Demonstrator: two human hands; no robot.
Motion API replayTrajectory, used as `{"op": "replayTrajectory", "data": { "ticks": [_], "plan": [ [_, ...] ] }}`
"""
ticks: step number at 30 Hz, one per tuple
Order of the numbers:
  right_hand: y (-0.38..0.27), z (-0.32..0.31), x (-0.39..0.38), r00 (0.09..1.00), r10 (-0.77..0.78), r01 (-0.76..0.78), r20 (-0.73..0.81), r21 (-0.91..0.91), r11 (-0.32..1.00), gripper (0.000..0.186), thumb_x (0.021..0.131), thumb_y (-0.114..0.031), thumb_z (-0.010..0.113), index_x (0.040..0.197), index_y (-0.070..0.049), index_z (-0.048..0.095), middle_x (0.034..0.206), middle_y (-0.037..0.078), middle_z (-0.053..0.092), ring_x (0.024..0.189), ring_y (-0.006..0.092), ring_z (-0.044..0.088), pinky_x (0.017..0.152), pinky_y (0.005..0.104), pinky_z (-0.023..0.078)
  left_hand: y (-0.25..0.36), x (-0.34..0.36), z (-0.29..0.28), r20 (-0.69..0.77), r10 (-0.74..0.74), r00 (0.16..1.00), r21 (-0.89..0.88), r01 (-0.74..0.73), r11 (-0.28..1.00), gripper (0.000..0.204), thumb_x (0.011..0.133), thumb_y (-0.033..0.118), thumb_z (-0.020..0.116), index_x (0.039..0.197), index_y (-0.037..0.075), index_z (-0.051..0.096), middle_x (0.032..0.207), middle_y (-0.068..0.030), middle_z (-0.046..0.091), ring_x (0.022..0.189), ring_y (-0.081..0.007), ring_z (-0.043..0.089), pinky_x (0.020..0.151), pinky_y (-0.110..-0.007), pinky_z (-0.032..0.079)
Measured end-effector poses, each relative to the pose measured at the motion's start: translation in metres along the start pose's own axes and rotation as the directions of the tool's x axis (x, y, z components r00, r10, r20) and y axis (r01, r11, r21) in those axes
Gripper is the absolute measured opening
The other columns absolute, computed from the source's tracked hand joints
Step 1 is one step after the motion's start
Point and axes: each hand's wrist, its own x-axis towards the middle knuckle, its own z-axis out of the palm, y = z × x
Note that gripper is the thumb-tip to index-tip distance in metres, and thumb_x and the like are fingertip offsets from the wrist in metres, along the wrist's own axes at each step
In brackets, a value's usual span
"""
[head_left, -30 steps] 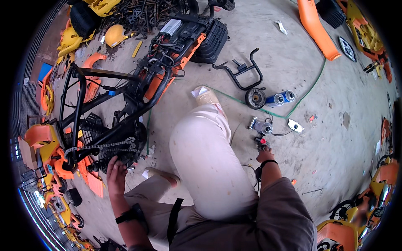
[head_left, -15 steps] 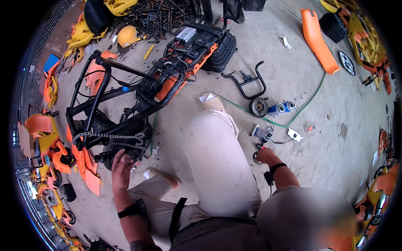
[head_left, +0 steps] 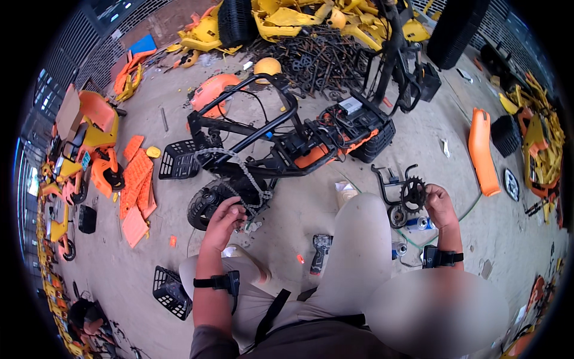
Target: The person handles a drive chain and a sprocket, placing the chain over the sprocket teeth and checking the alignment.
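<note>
My right hand (head_left: 440, 206) grips a black toothed sprocket (head_left: 412, 195) by its edge and holds it up in front of me, right of my knee. My left hand (head_left: 224, 221) is open with bent fingers, beside the hanging chain (head_left: 245, 164) and the rear wheel (head_left: 203, 206). Whether its fingertips touch the chain I cannot tell. The chain loops over a stripped black scooter frame (head_left: 251, 131) lying across the floor. A cordless power tool (head_left: 321, 254) rests on the floor between my legs.
Beyond the sprocket are a bent black tube bracket (head_left: 385, 179), a round hub part (head_left: 397, 216) and blue spray cans (head_left: 421, 224). Farther off lie an orange panel (head_left: 481, 152) and a pile of dark metal parts (head_left: 323, 63). Orange panels (head_left: 137, 185) lie at the left.
My right hand has lifted the sprocket from near the floor. My left hand stays by the chain and wheel. The view has tilted up and shifted, bringing the power tool into sight.
</note>
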Motion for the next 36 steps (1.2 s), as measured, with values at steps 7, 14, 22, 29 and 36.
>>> {"op": "replayTrajectory", "data": {
  "ticks": [7, 14, 22, 29, 36],
  "plan": [
    [-0.099, 0.181, 0.037, 0.909, -0.048, 0.005, 0.415, 0.105, 0.994, 0.058, 0.071, -0.050, 0.084, 0.101, -0.010, 0.055, 0.105, 0.003, 0.061, 0.096, 0.0133, 0.058, 0.086, 0.0290, 0.046, 0.013, -0.004, 0.010, -0.012, 0.136, 0.991, 0.055, -0.135, 0.989, 0.047, 0.096, 0.018, 0.059, 0.139, 0.007, 0.044, 0.108, -0.0070, 0.061, 0.097, -0.0169, 0.061, 0.077, -0.030, 0.050],
    [-0.077, 0.311, 0.062, 0.843, 0.088, -0.146, 0.531, 0.068, 0.987, 0.045, 0.089, -0.040, 0.069, 0.112, -0.006, 0.052, 0.099, 0.002, 0.059, 0.087, 0.0099, 0.055, 0.073, 0.0253, 0.043, 0.035, -0.009, 0.021, -0.414, 0.638, 0.649, 0.451, -0.463, 0.763, 0.025, 0.091, -0.003, 0.057, 0.115, 0.004, 0.053, 0.099, -0.0027, 0.057, 0.089, -0.0094, 0.054, 0.081, -0.023, 0.045],
    [0.003, 0.338, 0.089, 0.830, 0.148, -0.401, 0.538, 0.392, 0.828, 0.061, 0.094, -0.047, 0.061, 0.134, -0.003, 0.046, 0.122, 0.010, 0.061, 0.103, 0.0242, 0.063, 0.075, 0.0313, 0.048, 0.058, 0.018, 0.037, -0.374, 0.646, 0.665, 0.511, -0.433, 0.742, 0.033, 0.089, 0.000, 0.058, 0.120, 0.003, 0.051, 0.108, -0.0075, 0.059, 0.098, -0.0143, 0.057, 0.086, -0.028, 0.048],
    [0.021, 0.353, 0.091, 0.781, 0.099, -0.331, 0.617, 0.275, 0.903, 0.053, 0.094, -0.033, 0.064, 0.133, -0.002, 0.047, 0.126, 0.009, 0.059, 0.111, 0.0214, 0.060, 0.091, 0.0353, 0.048, 0.039, -0.006, 0.060, -0.188, 0.409, 0.893, 0.228, -0.366, 0.902, 0.059, 0.099, 0.031, 0.058, 0.144, 0.001, 0.034, 0.138, -0.0125, 0.045, 0.122, -0.0227, 0.048, 0.102, -0.036, 0.042],
    [0.037, 0.363, 0.084, 0.718, 0.124, -0.312, 0.685, 0.157, 0.937, 0.049, 0.093, -0.020, 0.068, 0.135, -0.004, 0.047, 0.127, 0.007, 0.056, 0.121, 0.0171, 0.051, 0.100, 0.0349, 0.043, 0.026, -0.005, 0.059, -0.119, 0.173, 0.978, -0.245, -0.198, 0.949, 0.052, 0.100, 0.036, 0.056, 0.137, 0.002, 0.046, 0.125, -0.0078, 0.058, 0.115, -0.0168, 0.055, 0.098, -0.034, 0.045]
  ]
}}
